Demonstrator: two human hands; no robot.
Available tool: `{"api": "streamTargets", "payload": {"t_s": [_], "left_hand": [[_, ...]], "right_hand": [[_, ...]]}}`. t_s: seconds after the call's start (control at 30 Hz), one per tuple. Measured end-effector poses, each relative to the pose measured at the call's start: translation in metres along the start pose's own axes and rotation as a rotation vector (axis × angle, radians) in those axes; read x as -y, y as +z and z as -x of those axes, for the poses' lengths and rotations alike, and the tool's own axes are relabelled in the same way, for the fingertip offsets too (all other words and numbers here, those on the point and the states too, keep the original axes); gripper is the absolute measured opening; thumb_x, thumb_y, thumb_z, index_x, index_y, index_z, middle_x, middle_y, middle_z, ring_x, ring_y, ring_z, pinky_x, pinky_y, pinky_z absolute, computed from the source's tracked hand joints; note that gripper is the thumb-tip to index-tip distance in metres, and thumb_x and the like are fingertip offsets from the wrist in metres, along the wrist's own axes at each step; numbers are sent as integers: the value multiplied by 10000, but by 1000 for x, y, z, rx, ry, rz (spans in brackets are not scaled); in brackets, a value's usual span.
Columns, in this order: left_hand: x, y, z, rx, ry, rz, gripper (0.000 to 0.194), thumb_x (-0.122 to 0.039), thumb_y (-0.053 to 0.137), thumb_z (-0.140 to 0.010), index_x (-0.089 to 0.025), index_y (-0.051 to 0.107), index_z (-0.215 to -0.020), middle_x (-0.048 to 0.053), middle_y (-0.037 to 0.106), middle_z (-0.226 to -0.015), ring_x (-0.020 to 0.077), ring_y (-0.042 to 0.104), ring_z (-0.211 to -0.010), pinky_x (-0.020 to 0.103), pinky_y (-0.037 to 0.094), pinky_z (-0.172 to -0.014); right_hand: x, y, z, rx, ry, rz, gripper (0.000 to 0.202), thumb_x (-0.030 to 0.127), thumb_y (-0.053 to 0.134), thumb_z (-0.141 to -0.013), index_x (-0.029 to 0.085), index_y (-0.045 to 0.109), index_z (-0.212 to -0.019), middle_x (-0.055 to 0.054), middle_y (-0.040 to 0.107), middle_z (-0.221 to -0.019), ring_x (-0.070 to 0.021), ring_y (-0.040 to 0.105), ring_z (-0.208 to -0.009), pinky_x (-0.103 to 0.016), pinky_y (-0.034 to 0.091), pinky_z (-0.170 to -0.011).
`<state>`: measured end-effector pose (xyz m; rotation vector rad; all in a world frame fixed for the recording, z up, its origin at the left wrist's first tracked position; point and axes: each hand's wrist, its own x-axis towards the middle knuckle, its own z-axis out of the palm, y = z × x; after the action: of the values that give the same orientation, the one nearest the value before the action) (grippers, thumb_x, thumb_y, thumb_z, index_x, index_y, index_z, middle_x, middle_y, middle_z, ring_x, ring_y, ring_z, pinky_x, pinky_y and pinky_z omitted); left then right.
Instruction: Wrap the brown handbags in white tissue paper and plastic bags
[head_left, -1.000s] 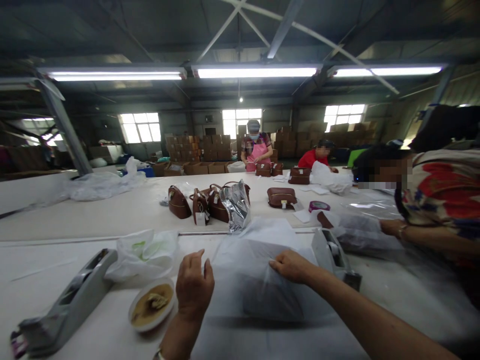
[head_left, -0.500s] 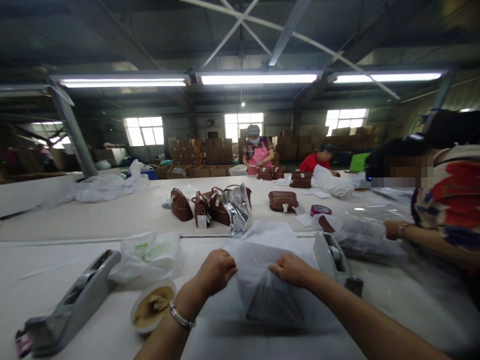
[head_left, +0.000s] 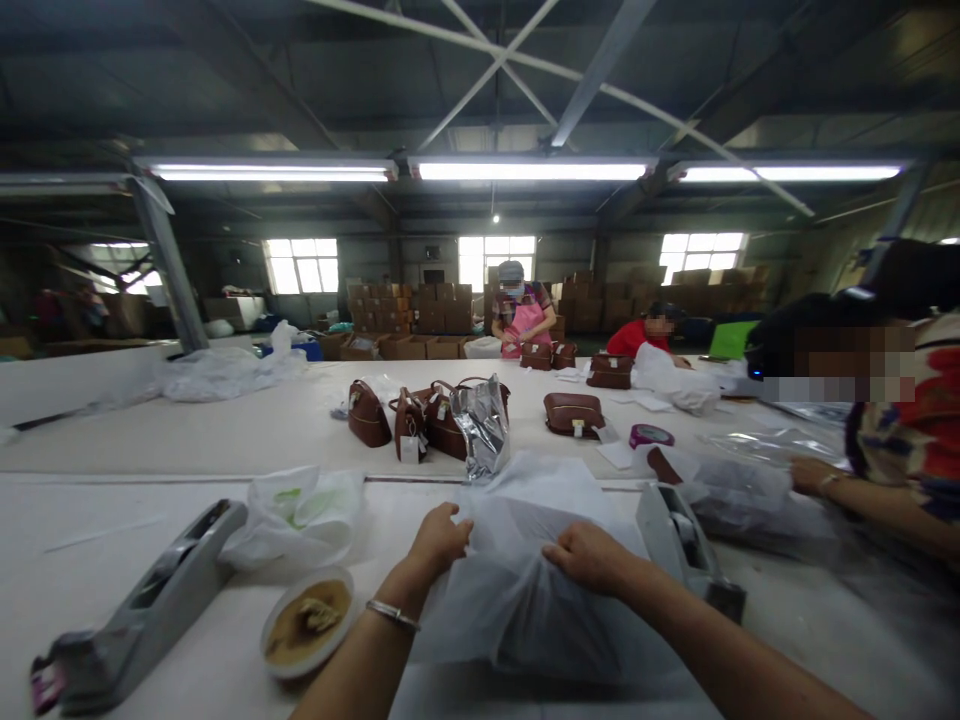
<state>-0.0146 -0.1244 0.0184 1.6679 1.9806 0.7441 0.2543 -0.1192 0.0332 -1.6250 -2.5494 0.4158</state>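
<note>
Only dim contents (head_left: 562,645) beneath wrapping (head_left: 472,610).

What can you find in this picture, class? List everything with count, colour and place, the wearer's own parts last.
Tape dispensers: two, grey, left and right foreground
Bowl: one, white, beside left forearm
Plastic bag: one, white and green, behind bowl
Wrapping: sheet count unclear, whitish, between hands
Handbags: at least seven, brown, across table
Foil: one piece, silver, against handbags
Tape roll: one, purple, right of centre
Table: one, white, foreground
Co-workers: three, varied clothing, far side and right
Boxes: many, brown, background
Bracelet: one, silver, left wrist
Left hand: one, bare, left of wrapping
Right hand: one, bare, gripping wrapping
</note>
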Motion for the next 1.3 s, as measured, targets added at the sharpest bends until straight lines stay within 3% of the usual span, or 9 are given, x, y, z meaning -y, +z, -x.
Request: {"api": "streamTargets", "payload": {"t_s": [0.07, 0.2, 0.53, 0.67, 0.8, 0.9, 1.0, 1.17, 1.3], "left_hand": [[9, 2, 3, -1, -26, 63, 420, -295, 568, -868, -78, 615, -1225, 88, 752, -814, 194, 710, -769, 297, 526, -758], [24, -2, 11, -32, -39, 156, 343, -260, 558, -873, -100, 660, -1159, 62, 742, -819, 171, 702, -786, 269, 521, -748], [38, 5, 26, -74, 51, 201, 361, -371, 531, -874, -137, 663, -1114, -22, 632, -643, 170, 642, -666, 279, 484, -656], [35, -20, 20, -113, 89, 92, 251, -317, 546, -852, -141, 707, -931, 47, 694, -715, 206, 664, -751, 330, 500, -765], [5, -54, 18, -175, 240, 35, 365, -430, 503, -908, -178, 699, -1084, 119, 724, -1123, 252, 634, -1091, 384, 449, -997], [-24, -64, 25, 94, 472, 91, 454, -543, 568, -875, -249, 679, -1202, 60, 696, -1263, 232, 605, -1192, 329, 431, -1056], [-39, -63, 29, 420, 560, 203, 561, -632, 511, -889, -207, 690, -1209, 87, 731, -1193, 257, 654, -1111, 357, 478, -1000], [-27, -66, 24, 479, 582, 550, 795, -756, 297, -902, -138, 648, -1258, 163, 738, -1144, 305, 651, -1131, 479, 432, -1063], [-16, -75, 30, 694, 566, 492, 888, -836, 471, -776, -157, 607, -1331, 174, 678, -1279, 356, 594, -1215, 501, 406, -1083]], "right_hand": [[-1, 1, 0, -4, 0, -4, 472, 436, 452, -952, 175, 740, -685, -64, 716, -677, -147, 547, -602, -298, 273, -591], [-3, 0, 1, -9, 14, -12, 509, 437, 413, -967, 172, 735, -675, -72, 718, -674, -153, 556, -598, -305, 280, -592], [-5, -3, 2, -16, 117, 19, 525, 442, 380, -977, 166, 762, -745, -131, 764, -804, -213, 671, -752, -303, 374, -652], [-3, -1, -1, -20, 138, 36, 493, 451, 416, -958, 156, 775, -793, -167, 771, -891, -251, 700, -860, -322, 421, -724], [0, 1, -2, -21, 143, 51, 491, 461, 424, -949, 143, 780, -834, -191, 767, -958, -287, 705, -945, -353, 449, -784], [2, 1, -3, -14, 152, 61, 509, 473, 414, -951, 144, 782, -828, -192, 767, -942, -293, 710, -935, -358, 464, -777], [3, 0, -4, -12, 161, 72, 498, 458, 420, -947, 140, 783, -825, -192, 767, -920, -297, 713, -921, -360, 475, -765], [1, 1, -3, -8, 154, 74, 503, 454, 416, -946, 130, 786, -839, -198, 767, -929, -304, 715, -930, -369, 490, -784], [0, 3, -4, -12, 144, 66, 517, 450, 398, -952, 124, 786, -851, -202, 766, -937, -308, 715, -946, -377, 496, -809]]}}
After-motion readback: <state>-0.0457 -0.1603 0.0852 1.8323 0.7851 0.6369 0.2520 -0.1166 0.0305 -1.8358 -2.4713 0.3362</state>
